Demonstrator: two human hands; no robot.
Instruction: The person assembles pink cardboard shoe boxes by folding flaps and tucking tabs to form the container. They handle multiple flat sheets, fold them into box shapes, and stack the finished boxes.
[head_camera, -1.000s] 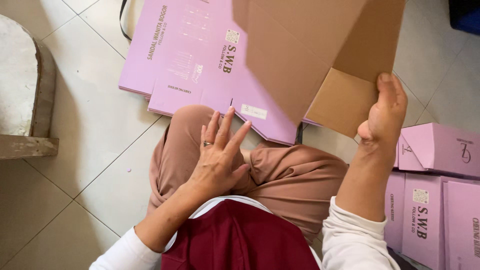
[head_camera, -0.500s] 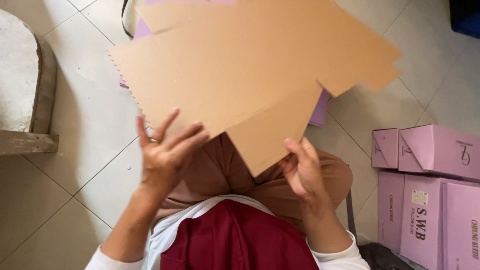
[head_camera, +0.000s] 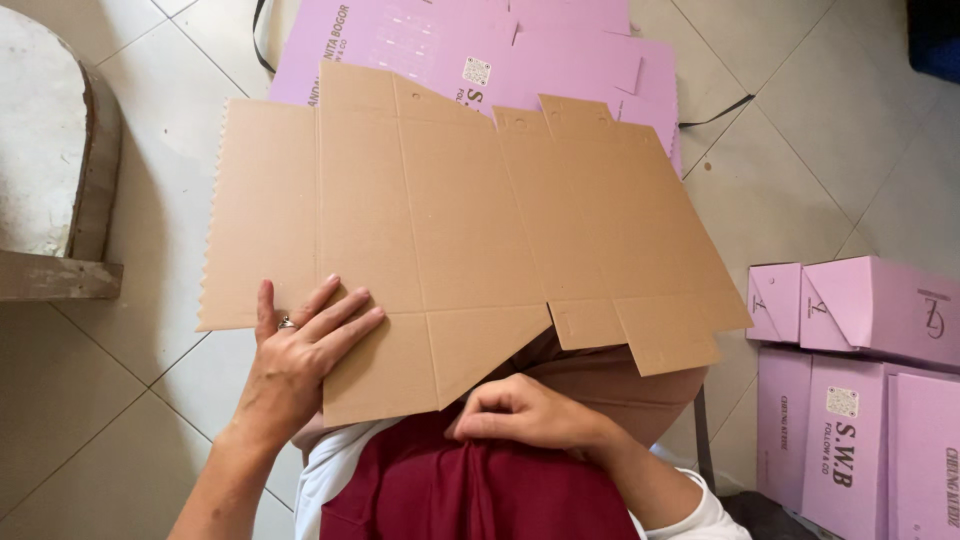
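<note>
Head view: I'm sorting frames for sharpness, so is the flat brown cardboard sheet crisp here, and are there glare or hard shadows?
In the head view, the flat brown cardboard sheet is sharp, its creases readable; light is soft and even with no glare; faint shadows fall on the pale floor tiles beside the left hand; the right hand shows no motion blur; the frame edges bow slightly.

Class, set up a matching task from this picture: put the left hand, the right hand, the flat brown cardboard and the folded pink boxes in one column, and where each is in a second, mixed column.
1 left hand
2 right hand
3 brown cardboard
4 pink boxes

a stacked at the right
b pressed flat on the cardboard
c spread over the lap
d curled at the cardboard's near edge

Pairs: 1-b, 2-d, 3-c, 4-a
</note>
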